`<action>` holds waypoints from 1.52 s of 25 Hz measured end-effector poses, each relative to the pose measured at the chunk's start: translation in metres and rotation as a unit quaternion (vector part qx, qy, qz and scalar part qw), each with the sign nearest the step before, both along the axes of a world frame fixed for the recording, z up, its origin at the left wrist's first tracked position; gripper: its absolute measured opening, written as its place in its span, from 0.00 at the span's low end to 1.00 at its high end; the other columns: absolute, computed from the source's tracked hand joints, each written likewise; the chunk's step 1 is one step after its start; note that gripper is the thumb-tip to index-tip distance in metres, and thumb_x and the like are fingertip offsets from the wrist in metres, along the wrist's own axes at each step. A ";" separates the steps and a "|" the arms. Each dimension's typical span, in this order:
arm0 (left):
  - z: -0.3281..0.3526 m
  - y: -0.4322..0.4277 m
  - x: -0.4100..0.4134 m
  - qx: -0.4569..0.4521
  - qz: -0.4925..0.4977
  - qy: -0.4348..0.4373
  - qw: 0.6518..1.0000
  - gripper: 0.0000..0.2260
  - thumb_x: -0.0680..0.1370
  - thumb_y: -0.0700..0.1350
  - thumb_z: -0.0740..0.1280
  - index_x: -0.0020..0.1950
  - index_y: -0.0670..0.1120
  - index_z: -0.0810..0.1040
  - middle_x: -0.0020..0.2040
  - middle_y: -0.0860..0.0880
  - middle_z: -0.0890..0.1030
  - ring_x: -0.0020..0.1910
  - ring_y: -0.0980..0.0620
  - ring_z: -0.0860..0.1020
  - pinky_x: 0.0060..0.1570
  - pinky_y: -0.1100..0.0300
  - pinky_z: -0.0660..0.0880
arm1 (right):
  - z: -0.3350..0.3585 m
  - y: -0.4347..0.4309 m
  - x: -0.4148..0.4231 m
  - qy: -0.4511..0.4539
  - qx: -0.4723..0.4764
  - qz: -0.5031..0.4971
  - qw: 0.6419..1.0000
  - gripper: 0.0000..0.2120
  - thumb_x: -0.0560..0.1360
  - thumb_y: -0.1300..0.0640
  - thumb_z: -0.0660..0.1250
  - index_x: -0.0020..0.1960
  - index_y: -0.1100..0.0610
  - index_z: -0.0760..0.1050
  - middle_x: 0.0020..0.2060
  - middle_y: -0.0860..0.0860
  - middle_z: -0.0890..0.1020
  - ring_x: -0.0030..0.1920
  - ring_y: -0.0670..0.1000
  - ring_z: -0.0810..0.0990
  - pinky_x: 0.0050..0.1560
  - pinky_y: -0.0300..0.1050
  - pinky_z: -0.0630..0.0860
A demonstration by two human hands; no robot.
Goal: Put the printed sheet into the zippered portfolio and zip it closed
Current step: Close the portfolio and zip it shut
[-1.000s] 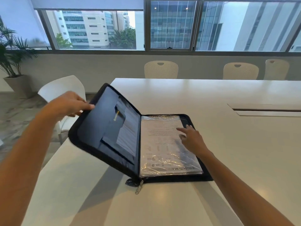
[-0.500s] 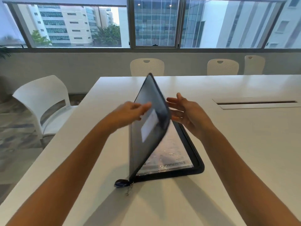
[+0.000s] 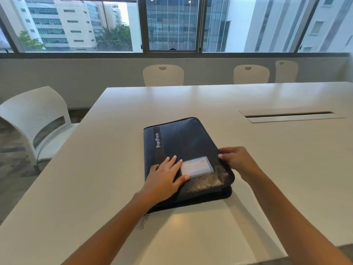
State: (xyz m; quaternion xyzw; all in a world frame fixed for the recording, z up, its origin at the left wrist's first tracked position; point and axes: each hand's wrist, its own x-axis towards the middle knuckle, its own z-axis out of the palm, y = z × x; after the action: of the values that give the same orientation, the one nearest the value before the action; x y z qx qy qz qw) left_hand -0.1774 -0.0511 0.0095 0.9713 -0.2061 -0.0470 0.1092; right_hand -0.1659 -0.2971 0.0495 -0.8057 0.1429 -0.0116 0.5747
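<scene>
The dark blue zippered portfolio (image 3: 183, 146) lies folded shut on the white table (image 3: 210, 96), its cover up, with a clear card window (image 3: 196, 167) near the front. My left hand (image 3: 166, 178) lies flat on the cover with straight fingers. My right hand (image 3: 236, 161) touches the portfolio's right edge with its fingers bent over it. The metal zip pull (image 3: 144, 222) hangs at the near left corner, and the near right edge gapes a little. The printed sheet is hidden inside.
A white chair (image 3: 36, 119) stands at the table's left side. Three pale chairs, the nearest (image 3: 163, 75), line the far edge below the windows. A cable slot (image 3: 288, 115) is set into the tabletop at the right.
The cover swung from open on the left, through upright, down onto the sheet. My left hand followed it down flat; my right hand moved off the sheet to the right edge.
</scene>
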 end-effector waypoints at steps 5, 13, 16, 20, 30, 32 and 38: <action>-0.029 -0.005 -0.006 0.019 0.017 -0.062 0.998 0.36 0.73 0.67 0.33 0.79 0.54 0.47 0.80 0.52 0.47 0.78 0.51 0.43 0.75 0.46 0.44 | -0.030 0.018 -0.018 -0.033 -0.223 0.032 0.974 0.15 0.76 0.61 0.65 0.63 0.59 0.77 0.58 0.54 0.82 0.54 0.55 0.80 0.56 0.44 0.72; -0.030 0.000 -0.007 -0.077 -0.006 -0.071 0.995 0.21 0.81 0.58 0.54 0.74 0.55 0.66 0.78 0.51 0.60 0.78 0.51 0.52 0.75 0.47 0.46 | -0.083 0.058 -0.051 -0.050 -0.448 0.099 0.887 0.28 0.80 0.46 0.47 0.74 0.61 0.62 0.74 0.59 0.64 0.76 0.56 0.58 0.74 0.53 0.54; -0.023 0.025 -0.014 -0.222 -0.048 0.013 0.974 0.14 0.80 0.48 0.63 0.66 0.54 0.77 0.73 0.52 0.69 0.75 0.55 0.60 0.74 0.50 0.50 | -0.088 0.091 -0.077 -0.095 -0.430 0.123 0.889 0.30 0.77 0.46 0.46 0.68 0.63 0.71 0.68 0.61 0.72 0.71 0.60 0.68 0.69 0.57 0.62; -0.024 0.080 -0.046 -0.270 -0.028 -0.042 0.962 0.13 0.78 0.49 0.67 0.62 0.53 0.79 0.64 0.56 0.78 0.64 0.61 0.73 0.67 0.55 0.70 | -0.084 0.129 -0.103 -0.168 -0.404 0.158 0.885 0.20 0.78 0.53 0.59 0.67 0.58 0.73 0.68 0.59 0.73 0.70 0.57 0.69 0.70 0.55 0.58; -0.030 0.115 -0.103 -0.171 0.037 -0.095 0.980 0.07 0.76 0.49 0.69 0.53 0.55 0.83 0.51 0.59 0.82 0.51 0.59 0.76 0.57 0.52 0.72 | -0.084 0.187 -0.134 -0.155 -0.406 0.170 0.884 0.24 0.73 0.33 0.56 0.49 0.51 0.78 0.74 0.55 0.64 0.76 0.54 0.57 0.74 0.55 0.47; -0.032 0.116 -0.104 -0.180 0.043 -0.088 0.979 0.07 0.77 0.48 0.68 0.54 0.55 0.83 0.50 0.58 0.82 0.49 0.59 0.76 0.59 0.52 0.70 | -0.083 0.196 -0.137 -0.148 -0.429 0.162 0.876 0.24 0.72 0.33 0.61 0.49 0.52 0.80 0.73 0.56 0.67 0.75 0.56 0.60 0.73 0.57 0.50; -0.027 0.112 -0.102 -0.215 0.078 -0.093 0.969 0.07 0.78 0.47 0.68 0.52 0.54 0.84 0.45 0.57 0.84 0.44 0.58 0.77 0.59 0.54 0.68 | -0.083 0.193 -0.135 -0.169 -0.379 0.115 0.902 0.08 0.74 0.51 0.68 0.46 0.55 0.81 0.69 0.54 0.73 0.72 0.53 0.67 0.73 0.53 0.53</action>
State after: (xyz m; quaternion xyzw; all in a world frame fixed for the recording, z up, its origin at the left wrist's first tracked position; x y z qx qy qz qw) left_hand -0.2789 0.0609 -0.0172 0.9382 -0.1439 0.0978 0.2991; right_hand -0.3008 -0.1037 -0.0333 -0.9595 -0.0653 -0.1349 0.2384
